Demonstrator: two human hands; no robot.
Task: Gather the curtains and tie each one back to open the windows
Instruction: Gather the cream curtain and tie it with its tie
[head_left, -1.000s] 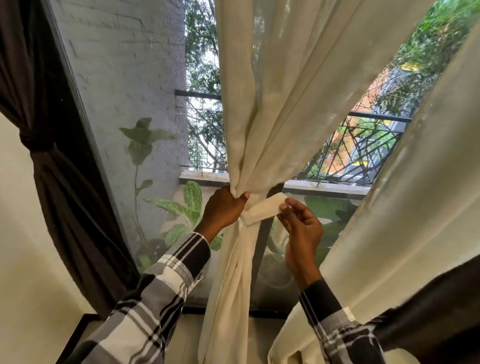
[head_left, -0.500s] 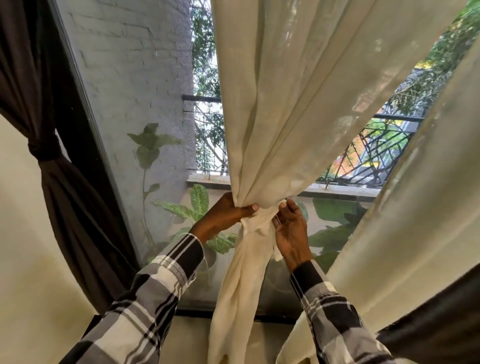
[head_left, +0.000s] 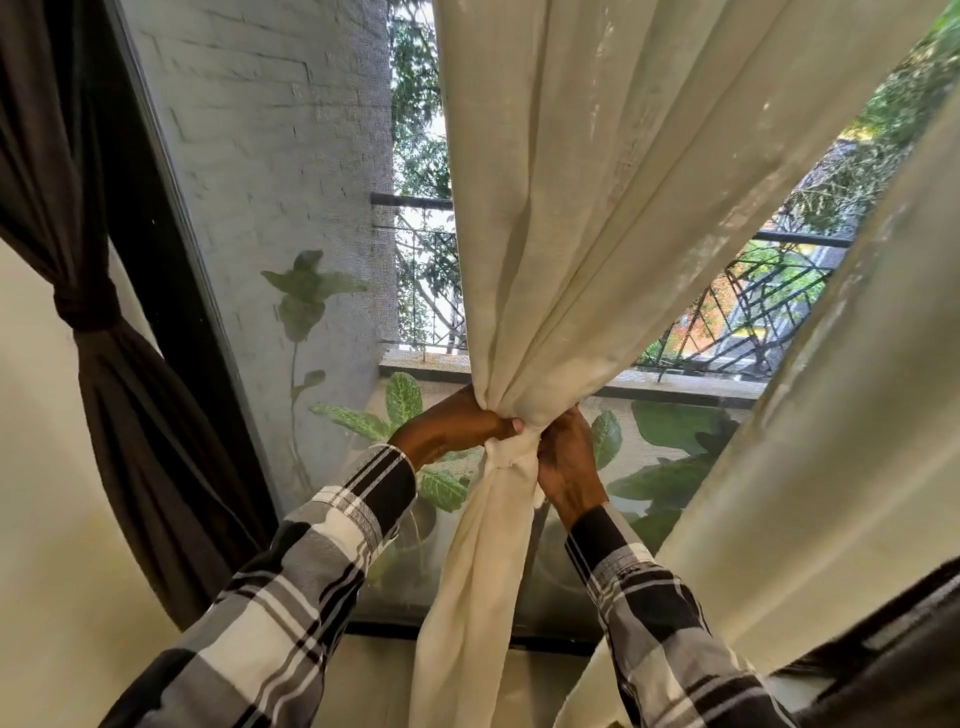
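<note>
A cream sheer curtain (head_left: 582, 218) hangs in front of the window, gathered into a narrow waist where a cream tie band (head_left: 506, 453) wraps it. My left hand (head_left: 457, 423) grips the gathered cloth from the left, thumb across the front. From the right, my right hand (head_left: 566, 457) holds the waist with its fingers curled behind the band. Below the band the curtain falls in a loose column. A second cream curtain (head_left: 831, 441) hangs untied at the right.
A dark brown curtain (head_left: 119, 395) is knotted back at the left beside the black window frame (head_left: 171, 270). Behind the screened glass are a white brick wall, leafy plants (head_left: 400, 415) and a black balcony railing (head_left: 748, 317). Dark fabric fills the bottom right corner.
My right hand has carried the tie band's loose end in against the gathered curtain and now closes on the waist. The camera has moved closer.
</note>
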